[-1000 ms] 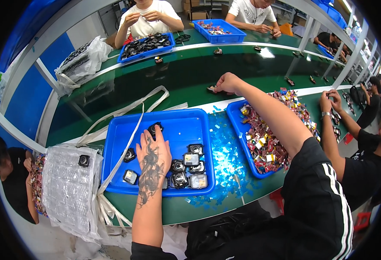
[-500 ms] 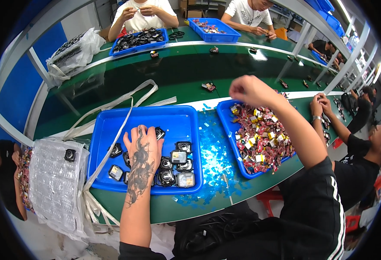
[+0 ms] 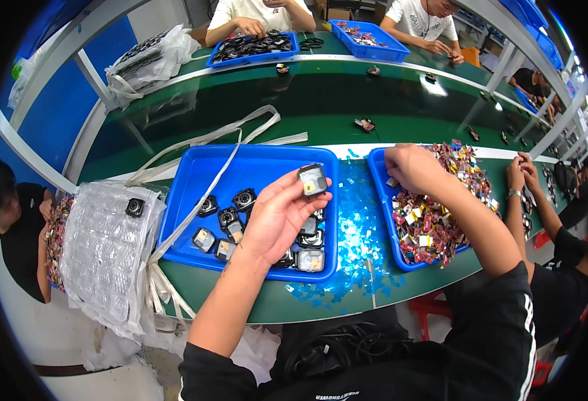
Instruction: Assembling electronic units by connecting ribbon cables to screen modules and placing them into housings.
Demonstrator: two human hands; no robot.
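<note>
My left hand [image 3: 277, 217] is turned palm up above the left blue tray [image 3: 197, 160]. Pinched between its thumb and fingers is a square black watch case [image 3: 312, 180] with a pale, greyish inner face. Below it in the tray lie several similar black watch cases [image 3: 246, 198], some showing round dark openings, others pale squares. My right hand [image 3: 411, 170] is bent down at the far left corner of the right blue tray [image 3: 382, 224]. Its fingers are curled, and what they grip, if anything, is hidden. That tray holds a heap of small red, white and yellow electronic parts [image 3: 427, 224].
Blue film scraps [image 3: 354, 234] litter the green table between the trays. White straps [image 3: 230, 150] cross the left tray. Clear plastic blister trays [image 3: 103, 247] with one watch case [image 3: 135, 207] on top stand at left. Beyond runs a green conveyor [image 3: 320, 93] carrying small assemblies; co-workers sit around.
My left hand has risen from the left tray and turned palm up, holding a watch case. My right hand has come down from near the conveyor to the parts tray. The view has shifted.
</note>
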